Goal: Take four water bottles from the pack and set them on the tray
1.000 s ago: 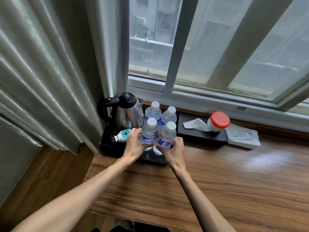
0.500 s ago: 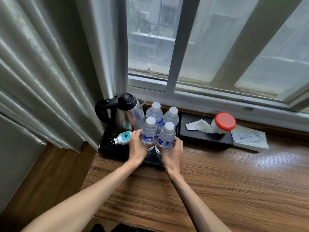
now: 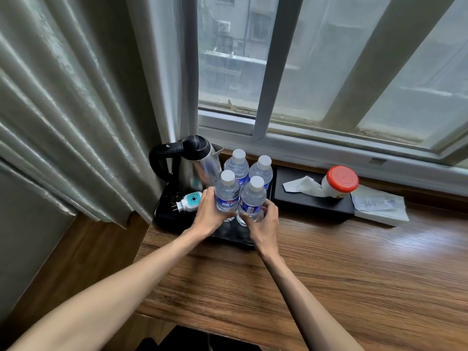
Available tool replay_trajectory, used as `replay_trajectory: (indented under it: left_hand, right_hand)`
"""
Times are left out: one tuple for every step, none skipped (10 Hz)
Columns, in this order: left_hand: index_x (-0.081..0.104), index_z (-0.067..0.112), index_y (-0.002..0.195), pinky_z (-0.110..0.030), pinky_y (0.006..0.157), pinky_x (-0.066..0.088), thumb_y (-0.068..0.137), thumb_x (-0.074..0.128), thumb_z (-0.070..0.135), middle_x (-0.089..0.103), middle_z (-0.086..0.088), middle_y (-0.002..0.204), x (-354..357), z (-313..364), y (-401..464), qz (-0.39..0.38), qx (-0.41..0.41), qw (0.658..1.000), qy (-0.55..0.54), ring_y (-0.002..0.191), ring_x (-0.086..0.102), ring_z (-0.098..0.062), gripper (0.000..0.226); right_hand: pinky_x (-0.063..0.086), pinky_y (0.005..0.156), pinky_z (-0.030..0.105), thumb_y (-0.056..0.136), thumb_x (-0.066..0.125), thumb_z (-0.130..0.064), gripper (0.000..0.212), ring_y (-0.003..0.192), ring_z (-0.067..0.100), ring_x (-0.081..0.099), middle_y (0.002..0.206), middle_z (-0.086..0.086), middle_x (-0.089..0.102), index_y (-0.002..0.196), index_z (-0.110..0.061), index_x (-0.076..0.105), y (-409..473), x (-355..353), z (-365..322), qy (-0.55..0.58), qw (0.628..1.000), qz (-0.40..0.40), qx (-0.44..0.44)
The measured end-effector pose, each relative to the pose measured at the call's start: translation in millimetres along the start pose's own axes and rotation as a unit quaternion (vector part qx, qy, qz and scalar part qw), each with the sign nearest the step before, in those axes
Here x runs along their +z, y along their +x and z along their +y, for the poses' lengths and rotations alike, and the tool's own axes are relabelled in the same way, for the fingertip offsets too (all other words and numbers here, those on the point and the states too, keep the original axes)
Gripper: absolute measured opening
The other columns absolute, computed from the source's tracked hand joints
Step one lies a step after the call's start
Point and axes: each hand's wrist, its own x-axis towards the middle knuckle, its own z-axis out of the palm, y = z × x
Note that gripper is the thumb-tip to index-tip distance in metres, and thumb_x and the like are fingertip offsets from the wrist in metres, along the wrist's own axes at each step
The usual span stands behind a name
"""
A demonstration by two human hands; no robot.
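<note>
Several clear water bottles with white caps and blue labels stand upright in a tight square on the black tray (image 3: 162,216). My left hand (image 3: 210,216) wraps the front left bottle (image 3: 227,195). My right hand (image 3: 263,224) wraps the front right bottle (image 3: 253,200). Both front bottles rest on the tray. The back left bottle (image 3: 238,164) and the back right bottle (image 3: 262,168) stand free behind them. No pack is in view.
A steel kettle (image 3: 192,163) with a black handle shares the tray's back left, a teal plug adapter (image 3: 188,201) in front of it. To the right lie a black tissue box (image 3: 311,201), a red-lidded jar (image 3: 340,182) and folded paper (image 3: 379,205). Curtains hang left.
Both hands have stayed on the two front bottles. The view has shifted slightly; the bottles sit a little deeper on the tray.
</note>
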Motion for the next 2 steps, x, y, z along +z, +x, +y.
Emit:
replay_trajectory:
  left_hand:
    - [0.049, 0.016, 0.126, -0.032, 0.096, 0.05, 0.06, 0.088, 0.031, 0.047, -0.001, 0.12, -14.9, 3.4, -9.9, -0.031, 0.013, 0.999, -0.012, 0.112, 0.054, -0.015, 0.078]
    - [0.047, 0.014, 0.131, -0.033, 0.1, 0.048, 0.066, 0.087, 0.022, 0.045, -0.002, 0.125, -29.6, 3.2, -17.6, -0.036, 0.031, 0.999, -0.004, 0.114, 0.053, -0.015, 0.078]
  right_hand:
    - [0.048, 0.105, 0.035, 0.07, 0.088, -0.026, 0.074, 0.117, 0.007, 0.055, 0.129, 0.0, 0.059, 0.133, -0.015, 0.051, -8.7, -10.3, -1.6, 0.031, 0.999, -0.006, 0.008]
    - [0.049, 0.104, 0.036, 0.07, 0.088, -0.034, 0.076, 0.118, 0.006, 0.054, 0.129, -0.006, 0.059, 0.134, -0.02, 0.049, -18.9, -21.7, -7.5, 0.046, 0.999, -0.002, 0.006]
